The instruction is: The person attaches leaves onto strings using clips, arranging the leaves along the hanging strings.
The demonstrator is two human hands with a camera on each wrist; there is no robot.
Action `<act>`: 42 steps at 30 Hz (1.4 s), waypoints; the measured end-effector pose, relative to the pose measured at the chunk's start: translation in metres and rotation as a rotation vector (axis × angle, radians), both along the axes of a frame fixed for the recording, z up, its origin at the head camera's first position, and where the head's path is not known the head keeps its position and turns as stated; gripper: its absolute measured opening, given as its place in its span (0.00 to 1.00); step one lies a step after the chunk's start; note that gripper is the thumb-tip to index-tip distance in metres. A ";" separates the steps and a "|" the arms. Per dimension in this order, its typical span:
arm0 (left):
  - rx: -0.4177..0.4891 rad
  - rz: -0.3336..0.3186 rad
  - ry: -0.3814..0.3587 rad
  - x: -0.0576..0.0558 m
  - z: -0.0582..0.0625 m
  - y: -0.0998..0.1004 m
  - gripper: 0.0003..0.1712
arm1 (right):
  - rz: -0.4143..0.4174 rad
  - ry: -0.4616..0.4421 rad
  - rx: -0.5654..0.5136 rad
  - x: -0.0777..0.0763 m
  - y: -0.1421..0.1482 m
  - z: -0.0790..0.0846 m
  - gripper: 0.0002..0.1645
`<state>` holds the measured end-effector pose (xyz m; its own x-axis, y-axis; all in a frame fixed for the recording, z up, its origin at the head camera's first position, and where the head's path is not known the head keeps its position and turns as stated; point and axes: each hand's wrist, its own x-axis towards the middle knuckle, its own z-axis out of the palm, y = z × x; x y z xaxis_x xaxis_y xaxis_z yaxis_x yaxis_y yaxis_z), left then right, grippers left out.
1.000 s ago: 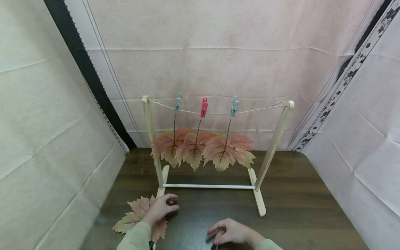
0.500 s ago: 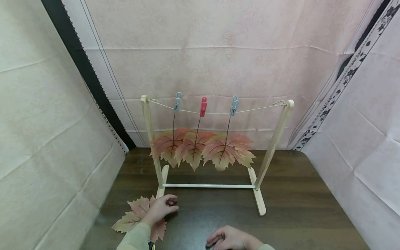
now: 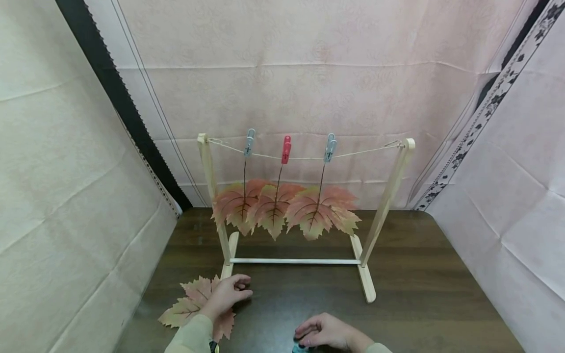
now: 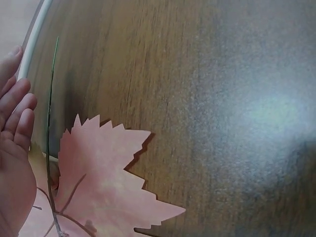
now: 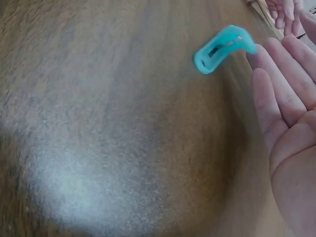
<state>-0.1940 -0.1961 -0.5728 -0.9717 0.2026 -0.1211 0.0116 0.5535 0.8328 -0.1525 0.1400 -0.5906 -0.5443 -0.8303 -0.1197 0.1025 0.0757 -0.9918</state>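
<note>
My left hand (image 3: pixel 226 295) rests at the foot of the wooden rack, fingers loosely bent and nothing between them. Under its wrist lies an artificial maple leaf (image 3: pixel 187 306), pink and yellow-green. In the left wrist view the leaf's thin green stem (image 4: pixel 50 113) runs beside the fingers. My right hand (image 3: pixel 328 331) is low over the table near its front, pinching a teal clothespin (image 5: pixel 217 52) at the fingertips; the thumb's grip is partly hidden. In the head view, the clothespin shows just below that hand.
A wooden rack (image 3: pixel 388 206) carries a string with three maple leaves (image 3: pixel 315 213) hanging by their stems. Two blue clothespins (image 3: pixel 330 148) and a red clothespin (image 3: pixel 286 150) hold them. Pale cloth (image 3: pixel 309 73) walls surround the brown table (image 3: pixel 423 294).
My right hand dipped towards the front edge, then rose slightly, and the teal clothespin has come into sight under it. My left hand has stayed in place.
</note>
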 end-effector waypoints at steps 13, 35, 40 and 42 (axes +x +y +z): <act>0.004 -0.005 -0.009 0.002 0.002 0.001 0.23 | 0.023 0.023 0.014 0.002 -0.001 0.002 0.17; -0.021 -0.049 0.018 0.006 -0.007 0.000 0.22 | 0.012 0.026 0.043 0.002 0.003 0.004 0.17; -0.028 -0.092 0.030 0.011 -0.011 0.001 0.21 | -0.058 0.000 0.029 -0.004 0.007 0.003 0.17; -0.032 -0.105 0.049 0.012 -0.013 0.002 0.21 | -0.089 0.016 0.036 -0.007 0.010 0.003 0.17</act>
<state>-0.1820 -0.1937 -0.5854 -0.9503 0.3002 -0.0822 0.1108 0.5732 0.8119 -0.1596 0.1502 -0.5879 -0.6175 -0.7741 -0.1394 0.0942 0.1032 -0.9902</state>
